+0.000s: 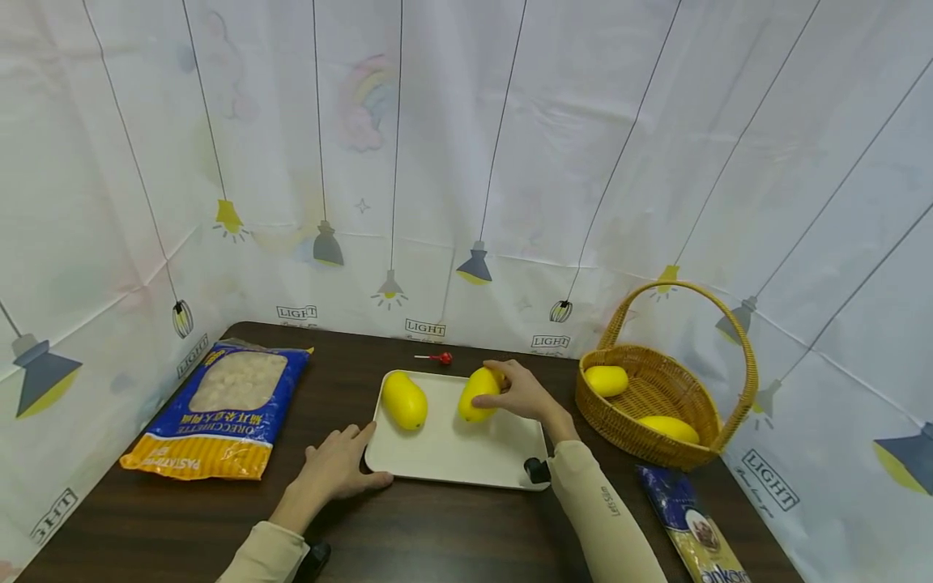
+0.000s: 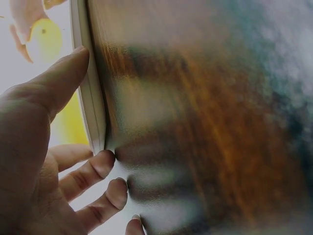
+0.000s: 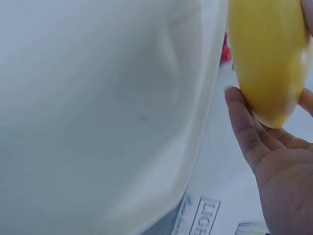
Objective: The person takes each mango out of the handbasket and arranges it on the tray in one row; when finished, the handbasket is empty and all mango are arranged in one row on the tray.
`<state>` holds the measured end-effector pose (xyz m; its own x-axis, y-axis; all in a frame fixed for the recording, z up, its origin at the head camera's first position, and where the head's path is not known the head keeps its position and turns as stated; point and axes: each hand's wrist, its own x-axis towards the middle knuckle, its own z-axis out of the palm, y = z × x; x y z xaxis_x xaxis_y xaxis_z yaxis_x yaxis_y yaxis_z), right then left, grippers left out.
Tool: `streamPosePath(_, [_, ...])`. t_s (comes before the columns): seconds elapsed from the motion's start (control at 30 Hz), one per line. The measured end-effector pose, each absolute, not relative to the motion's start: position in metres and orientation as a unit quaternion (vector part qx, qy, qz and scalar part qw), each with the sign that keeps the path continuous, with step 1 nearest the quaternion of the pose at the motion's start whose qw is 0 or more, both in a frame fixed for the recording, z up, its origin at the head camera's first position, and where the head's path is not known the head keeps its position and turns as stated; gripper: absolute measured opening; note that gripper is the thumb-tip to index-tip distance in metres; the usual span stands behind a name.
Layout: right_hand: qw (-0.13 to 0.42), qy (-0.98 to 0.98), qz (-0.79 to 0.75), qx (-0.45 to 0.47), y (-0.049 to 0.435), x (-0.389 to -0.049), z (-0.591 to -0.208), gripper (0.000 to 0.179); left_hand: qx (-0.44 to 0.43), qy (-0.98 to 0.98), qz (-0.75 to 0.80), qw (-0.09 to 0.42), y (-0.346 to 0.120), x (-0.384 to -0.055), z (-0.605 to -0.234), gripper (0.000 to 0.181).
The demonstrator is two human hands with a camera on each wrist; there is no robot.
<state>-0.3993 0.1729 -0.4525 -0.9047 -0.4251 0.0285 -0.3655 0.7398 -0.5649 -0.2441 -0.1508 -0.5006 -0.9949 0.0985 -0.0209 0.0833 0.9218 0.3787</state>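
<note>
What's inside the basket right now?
In the basket, one yellow fruit lies at the left, another by the near rim. Whatever is directly beneath them is covered.

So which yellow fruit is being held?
The yellow fruit that the right hand grips. The leftmost fruit on the tray and the two fruits in the basket have no hand on them.

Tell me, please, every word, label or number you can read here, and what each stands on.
"LIGHT": several times on the white curtain; the line beneath is too small to read.
"ORECCHIETTE": blue-and-orange bag; its Chinese characters are too small to read surely.
"PASTA": the bag's orange band; the rest is unclear.
"ankara": packet near the basket, partly cut by the frame.
Right sleeve: dark lettering, too small to read surely.
</note>
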Motion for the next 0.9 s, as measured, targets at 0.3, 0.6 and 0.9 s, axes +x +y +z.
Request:
streamPosePath(0.3, [0.091, 0.931, -0.285, -0.210, 0.144, -0.394, -0.461, 0.085, 0.043, 0.979, 0.198, 0.020, -0.150, -0.243, -0.499, 0.097])
streamPosePath(0.6, [0.091, 0.916, -0.303, -0.248, 0.127, -0.395, -0.469, 0.085, 0.039, 0.979, 0.197, 0.026, -0.150, -0.243, -0.500, 0.098])
streamPosePath(0.9, [0.101, 0.913, -0.313, -0.243, 0.112, -0.396, -0.472, 0.086, 0.038, 0.980, 0.196, 0.026, -0.151, -0.245, -0.501, 0.099])
